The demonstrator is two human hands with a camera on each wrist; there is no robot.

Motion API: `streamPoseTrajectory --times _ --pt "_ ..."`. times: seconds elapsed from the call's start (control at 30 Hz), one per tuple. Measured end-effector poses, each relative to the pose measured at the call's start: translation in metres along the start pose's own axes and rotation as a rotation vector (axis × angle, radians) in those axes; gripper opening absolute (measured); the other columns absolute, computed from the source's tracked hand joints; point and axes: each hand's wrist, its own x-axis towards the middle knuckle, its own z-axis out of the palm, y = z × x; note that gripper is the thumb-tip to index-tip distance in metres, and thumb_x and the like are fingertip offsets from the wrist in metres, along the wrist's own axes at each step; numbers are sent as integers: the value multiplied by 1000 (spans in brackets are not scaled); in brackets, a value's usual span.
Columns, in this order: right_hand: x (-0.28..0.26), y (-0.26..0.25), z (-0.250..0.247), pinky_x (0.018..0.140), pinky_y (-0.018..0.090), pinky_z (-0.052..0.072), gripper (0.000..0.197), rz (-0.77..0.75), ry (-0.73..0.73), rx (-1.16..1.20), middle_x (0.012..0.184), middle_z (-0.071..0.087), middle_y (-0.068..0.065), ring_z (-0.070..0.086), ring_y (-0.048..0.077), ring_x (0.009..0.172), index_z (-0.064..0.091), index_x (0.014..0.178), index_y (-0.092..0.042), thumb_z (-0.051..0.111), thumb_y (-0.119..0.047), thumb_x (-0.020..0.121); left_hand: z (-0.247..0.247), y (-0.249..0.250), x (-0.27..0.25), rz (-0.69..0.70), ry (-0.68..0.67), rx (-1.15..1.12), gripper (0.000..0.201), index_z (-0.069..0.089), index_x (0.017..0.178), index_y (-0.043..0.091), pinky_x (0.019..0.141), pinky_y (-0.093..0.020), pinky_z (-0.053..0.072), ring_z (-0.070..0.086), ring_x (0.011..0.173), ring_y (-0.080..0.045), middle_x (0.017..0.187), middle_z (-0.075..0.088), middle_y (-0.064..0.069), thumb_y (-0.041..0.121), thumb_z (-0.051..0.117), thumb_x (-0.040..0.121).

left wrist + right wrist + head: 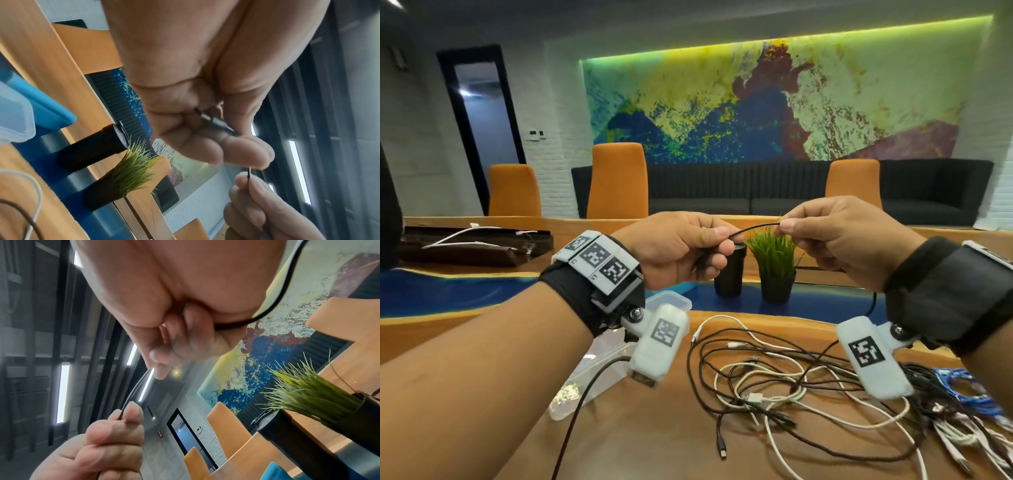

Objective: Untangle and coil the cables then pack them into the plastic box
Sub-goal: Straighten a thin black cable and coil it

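Note:
Both hands are raised above the table with a thin black cable (755,228) stretched between them. My left hand (681,248) pinches one end, and its plug (216,122) lies in the curled fingers. My right hand (835,236) pinches the cable a short way along, and the rest (273,308) drops behind the palm toward the table. A tangle of black and white cables (784,380) lies on the wooden table below. The clear plastic box (671,301) sits behind my left wrist, mostly hidden.
A black cylinder (731,274) and a potted grass plant (775,263) stand at the table's middle. Blue cables (969,390) and more white ones (962,442) lie at the right. A clear lid (592,373) lies under my left forearm. Orange chairs (618,180) line the far side.

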Motion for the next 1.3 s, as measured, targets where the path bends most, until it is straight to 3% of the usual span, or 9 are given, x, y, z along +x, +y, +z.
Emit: streamPoseTrajectory --times 0.27,0.37,0.5,0.6,0.73,0.83,0.9,1.07,1.3 --pt "6 -18 9 50 21 35 15 14 142 582 67 48 -1 40 9 54 57 100 -13 43 -18 103 12 -17 6 24 59 -182 36 63 124 14 106 -44 42 62 121 -22 126 68 -6 15 43 95" --pt "15 -32 11 56 24 49 19 21 201 901 69 53 0 48 11 57 55 94 -14 39 -16 104 45 -47 10 4 -70 111 56 59 128 22 108 -49 38 59 119 -17 123 68 2 13 63 73" --pt "21 -43 3 68 30 53 27 17 253 1073 70 54 3 52 14 60 53 85 -10 35 -13 105 92 -85 19 30 -164 249 37 60 125 11 107 -49 45 67 110 -24 115 71 -11 10 64 89" --pt "25 -36 -24 70 28 55 25 57 370 969 71 48 2 50 11 60 48 87 -12 32 -11 106 81 -83 14 38 45 104 18 62 104 7 80 -38 54 60 67 -19 67 60 -4 5 45 99" --pt "16 -11 -58 54 24 54 25 262 413 537 74 45 5 48 11 57 44 83 -14 33 -3 103 30 -55 0 42 222 -54 21 59 106 9 54 -23 40 36 52 -8 62 42 4 11 39 104" --pt "4 5 -57 79 39 58 17 395 390 -234 103 65 12 65 24 89 61 102 -8 56 -24 99 18 -28 -2 12 248 -45 23 61 106 9 46 -17 27 28 53 -7 62 38 4 19 40 104" --pt "2 4 -48 90 41 53 40 159 455 -625 113 66 2 63 22 103 65 115 -18 62 -49 90 26 -11 0 8 203 18 26 62 105 9 48 -18 23 26 54 -8 63 36 4 23 40 103" --pt "-6 -10 8 64 22 56 29 -81 -58 -77 83 67 3 65 13 68 69 109 -15 68 -30 85 45 -1 21 65 87 74 26 57 86 15 48 -18 26 29 54 -7 65 37 3 22 40 104" --pt "6 20 -13 42 23 28 21 -138 293 7 53 43 -4 34 9 46 71 87 -2 63 -21 93 23 -32 24 79 8 139 24 62 102 8 56 -21 38 40 59 -8 70 46 1 14 39 106"
